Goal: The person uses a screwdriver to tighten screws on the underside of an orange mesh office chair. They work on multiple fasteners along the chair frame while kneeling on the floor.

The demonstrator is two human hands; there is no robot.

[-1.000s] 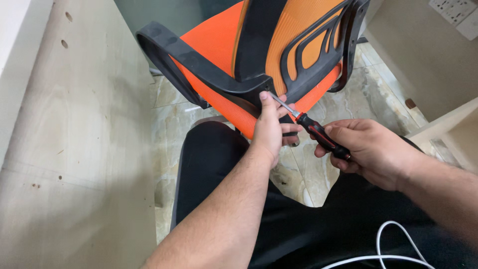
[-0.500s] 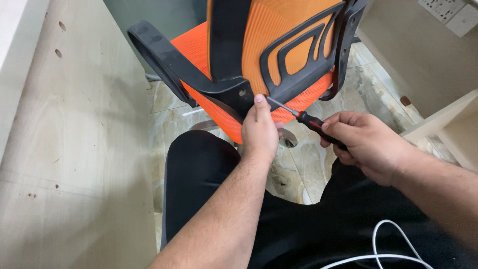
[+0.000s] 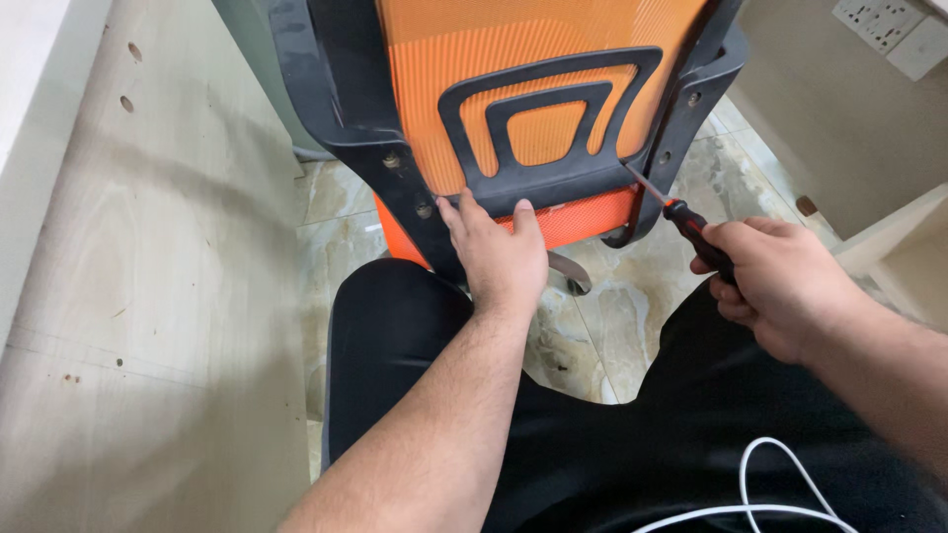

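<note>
Your left hand (image 3: 502,259) is pressed flat against the bottom of the orange mesh chair back (image 3: 533,89), fingers up on the black plastic frame (image 3: 553,178). Your right hand (image 3: 780,281) grips a red-and-black screwdriver (image 3: 681,212), tip poking at the frame's right side. White cable (image 3: 770,494) lies across your lap.

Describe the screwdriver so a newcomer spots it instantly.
Start at the orange mesh chair back with black plastic frame. At its lower right edge, the right hand grips a red-and-black-handled screwdriver. Its thin metal shaft, angled toward the frame, is the only tool here.
</note>
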